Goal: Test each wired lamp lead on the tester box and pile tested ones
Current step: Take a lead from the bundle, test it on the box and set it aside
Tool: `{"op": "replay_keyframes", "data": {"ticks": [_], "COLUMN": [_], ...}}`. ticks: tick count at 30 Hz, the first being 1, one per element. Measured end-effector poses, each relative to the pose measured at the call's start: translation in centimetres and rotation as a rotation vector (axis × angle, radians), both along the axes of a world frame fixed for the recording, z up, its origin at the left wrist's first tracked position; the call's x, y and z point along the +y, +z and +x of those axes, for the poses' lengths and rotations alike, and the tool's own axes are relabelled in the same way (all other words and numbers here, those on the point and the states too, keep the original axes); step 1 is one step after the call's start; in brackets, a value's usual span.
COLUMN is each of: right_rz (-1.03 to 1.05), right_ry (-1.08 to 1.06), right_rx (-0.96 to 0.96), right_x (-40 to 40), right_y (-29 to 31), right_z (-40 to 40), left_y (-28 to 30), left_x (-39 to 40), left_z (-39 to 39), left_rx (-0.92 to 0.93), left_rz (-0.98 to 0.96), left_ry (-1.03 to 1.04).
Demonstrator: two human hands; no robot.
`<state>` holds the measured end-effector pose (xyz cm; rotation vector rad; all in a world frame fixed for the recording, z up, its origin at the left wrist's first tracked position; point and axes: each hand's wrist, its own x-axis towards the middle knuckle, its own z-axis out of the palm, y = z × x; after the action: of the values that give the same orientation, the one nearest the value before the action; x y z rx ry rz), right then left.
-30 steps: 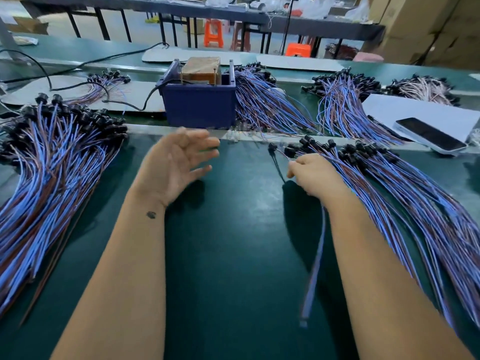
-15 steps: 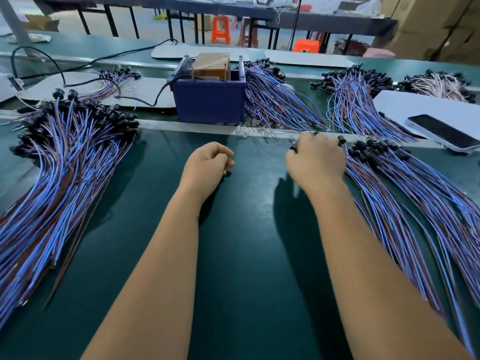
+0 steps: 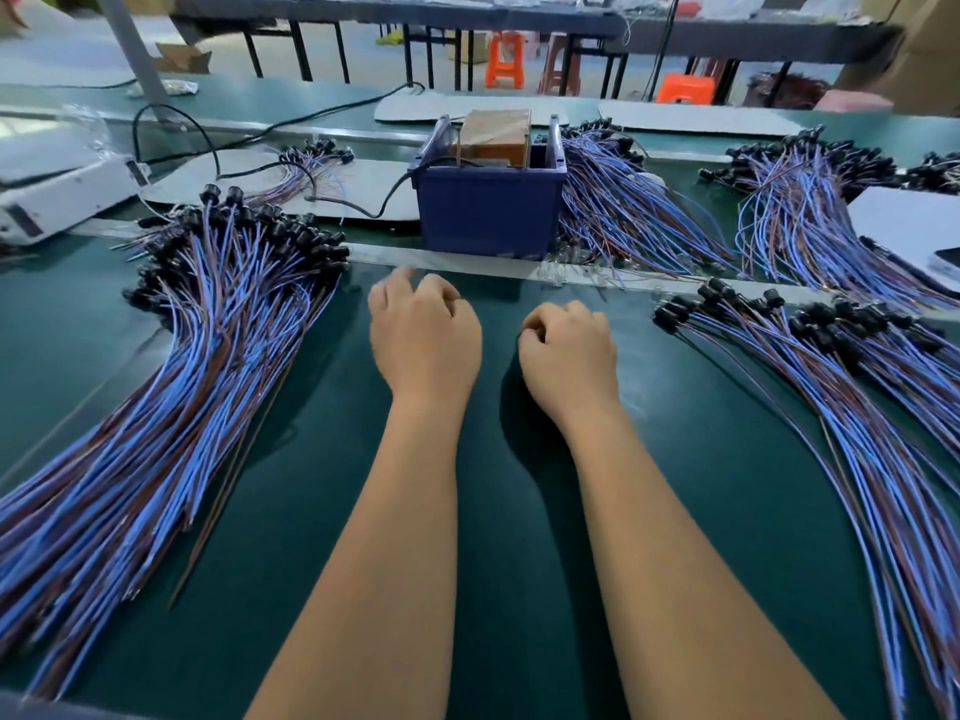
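Head view, looking down on your two bare forearms over a dark green bench. At upper centre of the frame stands one blue bin; inside it sits a brown tester box, and a black cable runs from the bin's left side away to the upper left. Your left hand lies knuckles-up at frame centre, just below the bin, fingers curled under; whether it holds anything cannot be told. Your right hand lies just beside it, also curled with fingertips tucked toward the palm, and its contents are likewise hidden.

Lamp leads, blue and brown wires ending in black sockets, lie in six visible heaps:
- one large pile filling the left of the frame, sockets pointing up;
- one fan-shaped pile at right, well apart from your right hand;
- one bundle touching the bin's right wall;
- one bundle at upper right;
- one small bundle at upper left on a pale sheet;
- one bundle cut by the right edge.

Two orange stools stand on the floor at top centre.
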<state>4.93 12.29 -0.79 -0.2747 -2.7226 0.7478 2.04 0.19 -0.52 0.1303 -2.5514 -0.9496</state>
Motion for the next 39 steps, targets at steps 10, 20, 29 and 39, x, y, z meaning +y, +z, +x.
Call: {"op": "replay_keyframes", "data": {"ticks": [10, 20, 29, 39], "right_rz": [-0.092, -0.088, -0.08, -0.072], "right_ry": [0.049, 0.05, 0.058, 0.067], "right_rx": [0.042, 0.04, 0.044, 0.061], "right_x": [0.4, 0.2, -0.1, 0.0], "right_y": [-0.1, 0.0, 0.0, -0.2], "right_z": [0.6, 0.7, 0.7, 0.5], "left_y": [0.3, 0.8, 0.5, 0.3], "left_x": [-5.7, -5.7, -5.4, -4.8], "left_z": [-0.9, -0.4, -0.1, -0.4], "left_rx": [-0.24, -0.292, -0.133, -0.194], "left_rz": [-0.06, -0.04, -0.11, -0.174], "left_ry": [0.29, 0.319, 0.298, 0.244]}}
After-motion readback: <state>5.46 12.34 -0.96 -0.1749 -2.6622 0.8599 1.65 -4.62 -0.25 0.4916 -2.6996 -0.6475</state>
